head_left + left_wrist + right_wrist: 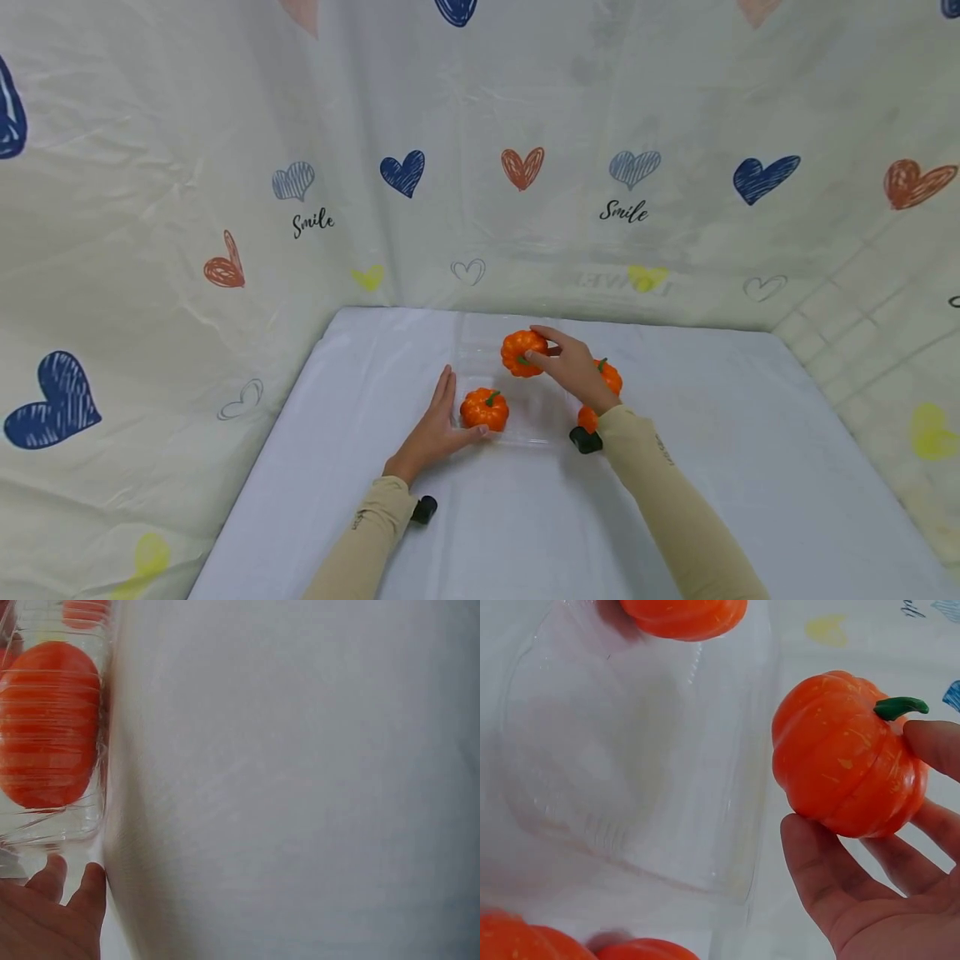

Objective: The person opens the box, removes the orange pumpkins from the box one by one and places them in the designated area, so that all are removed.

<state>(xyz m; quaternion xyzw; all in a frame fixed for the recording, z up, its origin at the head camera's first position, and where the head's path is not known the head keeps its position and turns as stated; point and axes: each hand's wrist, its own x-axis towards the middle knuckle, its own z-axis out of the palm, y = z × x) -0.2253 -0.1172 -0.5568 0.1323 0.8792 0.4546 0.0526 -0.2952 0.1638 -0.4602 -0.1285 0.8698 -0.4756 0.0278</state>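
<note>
My right hand (572, 365) holds an orange toy pumpkin (522, 353) with a green stem over the far part of a clear plastic box (536, 410). In the right wrist view thumb and fingers pinch this pumpkin (847, 757) from opposite sides. Inside the box, at its left end, sits another pumpkin (483, 410). My left hand (438, 429) rests along the box's left side, fingers straight, thumb reaching across the near edge. Through the ribbed clear wall, the left wrist view shows a pumpkin (49, 727).
Right of the box, partly hidden by my right forearm, lie two more pumpkins, one farther back (610, 377) and one nearer (588, 419). A white cloth covers the table (750, 467). Behind it hangs a curtain (465, 225) printed with hearts.
</note>
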